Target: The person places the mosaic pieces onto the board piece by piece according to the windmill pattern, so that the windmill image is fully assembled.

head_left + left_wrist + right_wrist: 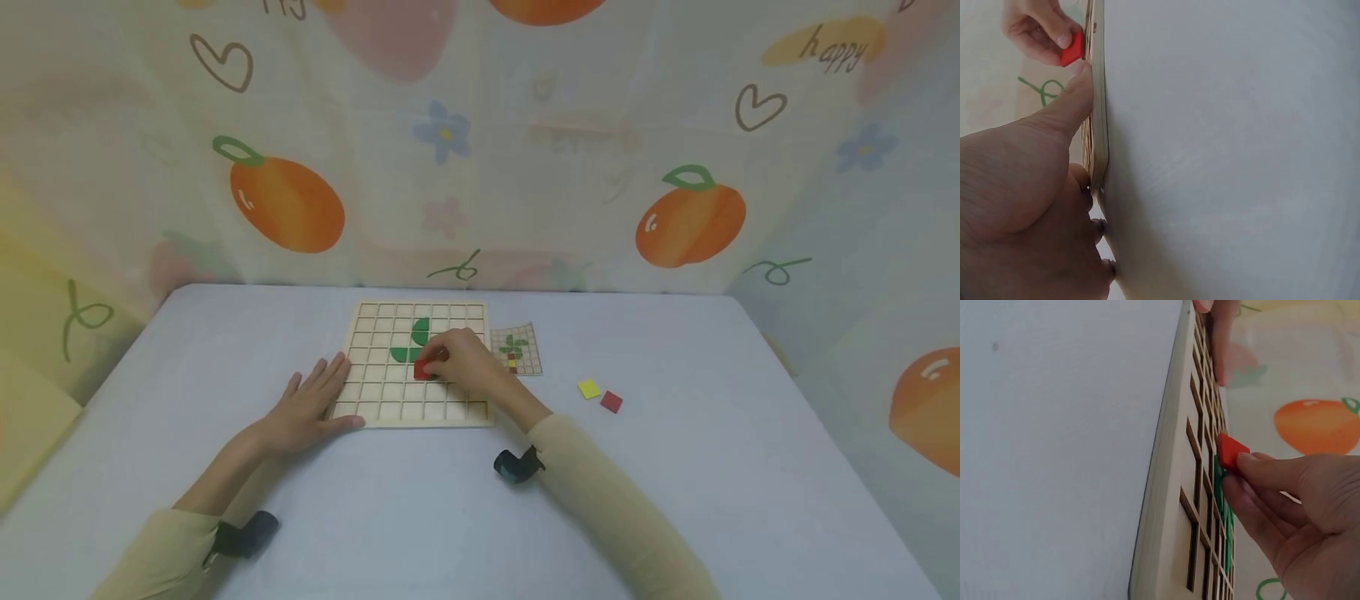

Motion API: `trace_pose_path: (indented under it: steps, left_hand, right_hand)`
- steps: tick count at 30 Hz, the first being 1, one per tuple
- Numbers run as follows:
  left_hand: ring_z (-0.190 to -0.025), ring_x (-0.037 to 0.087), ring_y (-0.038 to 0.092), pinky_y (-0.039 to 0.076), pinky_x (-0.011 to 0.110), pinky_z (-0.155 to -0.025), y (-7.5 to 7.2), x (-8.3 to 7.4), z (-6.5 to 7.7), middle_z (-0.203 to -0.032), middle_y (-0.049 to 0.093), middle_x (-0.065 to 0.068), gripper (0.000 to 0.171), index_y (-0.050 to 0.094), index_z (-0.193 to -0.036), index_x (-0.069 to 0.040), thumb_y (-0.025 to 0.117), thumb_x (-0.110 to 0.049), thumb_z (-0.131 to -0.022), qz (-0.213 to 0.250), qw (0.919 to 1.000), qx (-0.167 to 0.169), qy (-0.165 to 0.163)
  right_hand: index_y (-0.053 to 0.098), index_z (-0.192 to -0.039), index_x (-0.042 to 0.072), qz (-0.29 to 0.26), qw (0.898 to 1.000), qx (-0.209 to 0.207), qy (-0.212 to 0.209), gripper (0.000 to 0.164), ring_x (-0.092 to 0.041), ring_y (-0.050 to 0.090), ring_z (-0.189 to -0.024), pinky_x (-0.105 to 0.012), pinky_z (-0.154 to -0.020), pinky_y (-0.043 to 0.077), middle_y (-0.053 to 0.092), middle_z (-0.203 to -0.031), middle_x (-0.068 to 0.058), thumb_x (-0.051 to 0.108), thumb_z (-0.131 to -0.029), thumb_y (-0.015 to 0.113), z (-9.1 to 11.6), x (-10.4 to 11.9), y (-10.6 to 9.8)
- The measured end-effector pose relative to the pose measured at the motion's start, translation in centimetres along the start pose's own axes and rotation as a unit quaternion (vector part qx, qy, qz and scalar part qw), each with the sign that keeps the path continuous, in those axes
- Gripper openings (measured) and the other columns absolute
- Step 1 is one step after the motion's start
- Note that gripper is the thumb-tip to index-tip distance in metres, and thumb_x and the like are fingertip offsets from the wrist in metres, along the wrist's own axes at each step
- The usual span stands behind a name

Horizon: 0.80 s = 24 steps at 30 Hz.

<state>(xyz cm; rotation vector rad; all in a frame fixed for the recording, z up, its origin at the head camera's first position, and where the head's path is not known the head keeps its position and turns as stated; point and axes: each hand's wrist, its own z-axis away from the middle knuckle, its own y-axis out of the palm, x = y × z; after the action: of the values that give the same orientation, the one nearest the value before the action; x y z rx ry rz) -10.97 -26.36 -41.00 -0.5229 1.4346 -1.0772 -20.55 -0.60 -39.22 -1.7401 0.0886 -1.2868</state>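
Observation:
A wooden grid board [382,408] lies on the white table, with green leaf-shaped pieces [421,332] set in some of its squares. My right hand [461,358] pinches a red square tile [1231,452] between thumb and fingers, tilted at the board's surface near the green pieces. Part of the board is hidden beneath that hand. At the board's left edge my left hand [303,412] rests flat with fingers spread, its thumb [1072,100] along the near edge. A small pattern card [529,354] with a green, yellow and red design lies against the board's right side.
A yellow square tile [588,389] and another red tile [611,402] lie on the table [675,500] to the right of the card. Behind the table hangs a printed cloth [525,192] with oranges, hearts and flowers. Each wrist wears a dark camera [516,467].

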Motion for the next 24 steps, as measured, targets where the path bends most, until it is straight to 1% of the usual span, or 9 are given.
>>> trace_pose_path:
  steps: [6,9,16,24]
  left_hand:
    - [-0.146,0.049,0.001,-0.004,0.068,-0.111,0.0,0.0,0.0,-0.161,0.007,0.026,0.098,0.013,-0.153,0.006,0.065,-0.047,-0.090,-0.007,1.0000,-0.003,0.004]
    - [-0.146,0.049,0.001,-0.004,0.068,-0.111,0.0,0.0,-0.1,-0.161,0.006,0.026,0.098,0.013,-0.153,0.006,0.065,-0.048,-0.091,-0.006,1.0000,-0.001,0.005]
    - [-0.146,0.048,0.001,-0.004,0.068,-0.111,-0.1,-0.1,0.0,-0.161,0.006,0.025,0.097,0.013,-0.154,0.006,0.065,-0.048,-0.091,-0.003,1.0000,0.000,0.002]
    - [-0.146,0.049,0.000,-0.005,0.069,-0.110,0.2,0.2,-0.1,-0.161,0.006,0.026,0.098,0.013,-0.154,0.006,0.065,-0.048,-0.090,-0.002,1.0000,-0.004,0.007]
  right_hand:
    - [0.077,-0.100,0.009,0.000,1.000,-0.011,0.003,0.012,-0.008,0.063,-0.088,-0.020,-0.078,0.051,0.073,-0.097,0.002,0.011,-0.091,0.070,-0.1,0.4,0.6]
    - [0.078,-0.099,0.009,0.003,1.000,-0.015,0.007,0.011,-0.008,0.064,-0.089,-0.019,-0.077,0.050,0.074,-0.097,0.001,0.011,-0.091,0.071,-0.1,0.5,0.8]
    - [0.078,-0.097,0.007,0.017,1.000,-0.022,-0.002,0.010,-0.009,0.063,-0.085,-0.018,-0.072,0.050,0.073,-0.094,-0.001,0.007,-0.090,0.071,-0.3,0.5,1.2]
    - [0.077,-0.097,0.007,0.029,0.999,-0.023,-0.010,0.011,-0.010,0.062,-0.085,-0.017,-0.074,0.049,0.072,-0.094,-0.002,0.002,-0.090,0.069,-0.5,0.5,1.6]
